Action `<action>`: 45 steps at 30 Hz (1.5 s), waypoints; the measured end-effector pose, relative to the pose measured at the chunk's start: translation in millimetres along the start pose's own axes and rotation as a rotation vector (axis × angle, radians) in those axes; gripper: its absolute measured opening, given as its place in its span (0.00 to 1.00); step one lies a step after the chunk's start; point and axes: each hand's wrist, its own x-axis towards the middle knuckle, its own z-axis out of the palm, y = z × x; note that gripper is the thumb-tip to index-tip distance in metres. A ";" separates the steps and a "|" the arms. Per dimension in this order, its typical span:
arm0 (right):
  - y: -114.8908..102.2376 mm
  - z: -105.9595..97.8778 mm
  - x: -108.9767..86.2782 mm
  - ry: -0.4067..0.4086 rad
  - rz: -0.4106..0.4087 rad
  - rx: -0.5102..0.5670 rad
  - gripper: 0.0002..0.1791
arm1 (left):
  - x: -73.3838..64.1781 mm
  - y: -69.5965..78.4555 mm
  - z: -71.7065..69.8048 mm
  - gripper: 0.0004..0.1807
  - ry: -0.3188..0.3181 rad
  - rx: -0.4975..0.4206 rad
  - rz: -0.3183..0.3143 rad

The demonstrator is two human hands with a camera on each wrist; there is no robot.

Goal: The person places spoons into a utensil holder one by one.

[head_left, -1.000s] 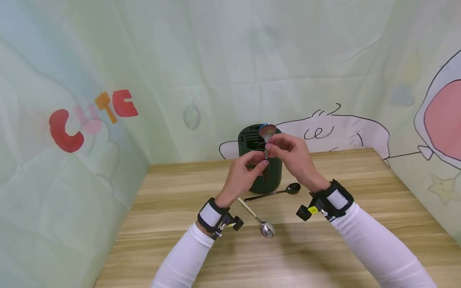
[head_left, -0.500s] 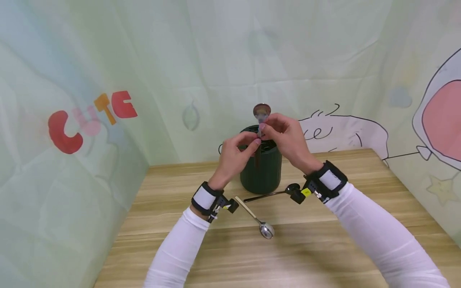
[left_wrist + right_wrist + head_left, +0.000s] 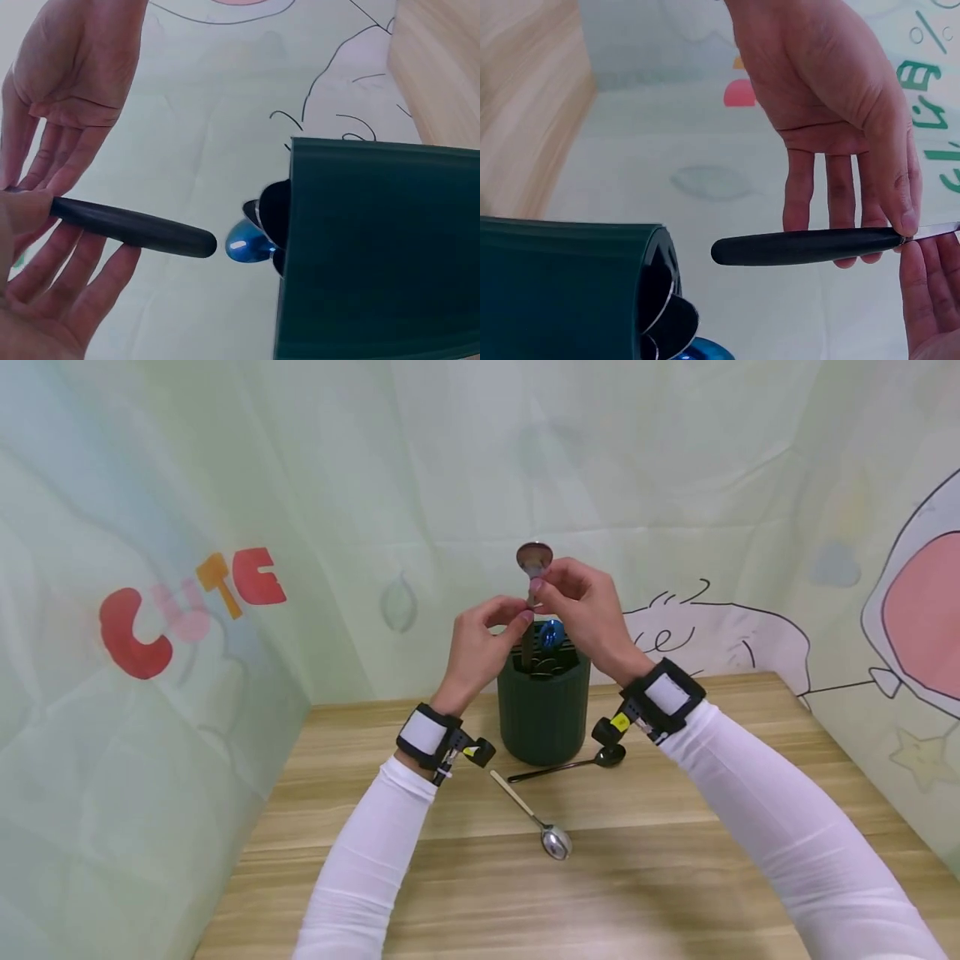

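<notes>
A silver metal spoon with a smooth, dark, round-ended handle (image 3: pixel 534 557) is held nearly upright, bowl at the top. Its handle end hangs just above the open mouth of a dark green, ribbed, cylindrical container (image 3: pixel 542 718), apart from it, toward the far side of the pale wood-grain bench (image 3: pixel 360 743).

A shiny blue spoon head (image 3: pixel 552 634) and a dark, rounded spoon head (image 3: pixel 676 326) poke out of that mouth, so I judge the likeliest trouble is the handle knocking or wedging against them if it goes lower. A line too close to the near rim could make it catch, and a loosened pinch could let it twist or drop, perhaps onto the black spoon (image 3: pixel 610 755) lying just beside the container's base or the silver spoon with a cream handle (image 3: pixel 556 842) nearer me.

White-sleeved arms (image 3: pixel 360 877) reach in from the near side and meet above the container. I have the left hand (image 3: pixel 480 647) pinching the top of the dark handle, other fingers loosely spread. The right hand (image 3: pixel 588 610), slightly higher, pinches the metal neck under the bowl.
</notes>
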 end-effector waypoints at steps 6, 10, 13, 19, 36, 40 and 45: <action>9.2 1.9 7.8 -0.007 0.024 -0.021 0.09 | 4.9 -12.1 4.3 0.10 0.024 -0.024 -0.011; 13.9 2.4 12.7 -0.019 0.046 -0.045 0.09 | 6.4 -21.4 5.9 0.09 0.036 -0.032 -0.016; 19.6 1.7 14.1 -0.027 0.077 -0.068 0.09 | 7.0 -29.0 7.6 0.09 0.023 -0.016 -0.039; 43.3 -0.7 15.1 -0.043 0.126 -0.069 0.10 | 4.8 -38.7 10.5 0.08 0.002 0.014 -0.078; 70.3 -6.6 11.1 -0.115 0.220 -0.258 0.18 | -1.4 -49.4 12.9 0.22 -0.094 -0.080 -0.129; 68.8 -8.7 8.7 -0.154 0.209 -0.255 0.22 | -3.5 -31.2 7.2 0.24 -0.113 -0.081 -0.116; 66.3 -13.8 -2.4 -0.142 0.165 -0.293 0.24 | -10.2 -30.6 5.1 0.28 -0.158 0.032 -0.061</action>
